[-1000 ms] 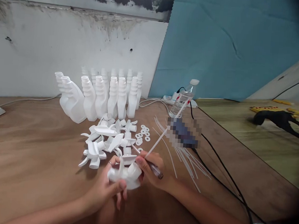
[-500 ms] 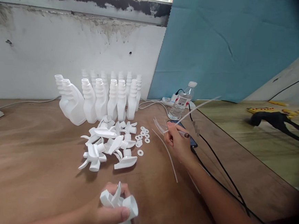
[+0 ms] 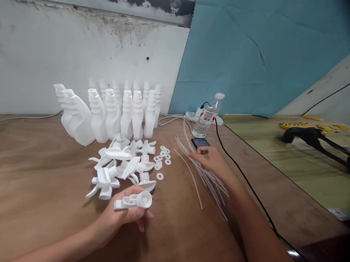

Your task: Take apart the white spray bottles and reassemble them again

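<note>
My left hand is closed around a white trigger spray head, its round collar opening turned up towards me. Further right, my right hand lies low over a bundle of thin clear plastic tubes. Its fingers are pinched together on a tube that points away towards the wall; the exact grip is partly hidden. Several loose white spray heads are piled beyond my left hand. Small white ring washers lie between that pile and the tubes.
White bottles without caps stand in rows by the wall. A clear water bottle stands near a power strip. Close to my right hand lies a phone, with a black cable running along the right side.
My left hand has risen away from me and turned the spray head so its collar faces me. My right hand has lowered, and its tube has swung from pointing right to pointing towards the wall.
</note>
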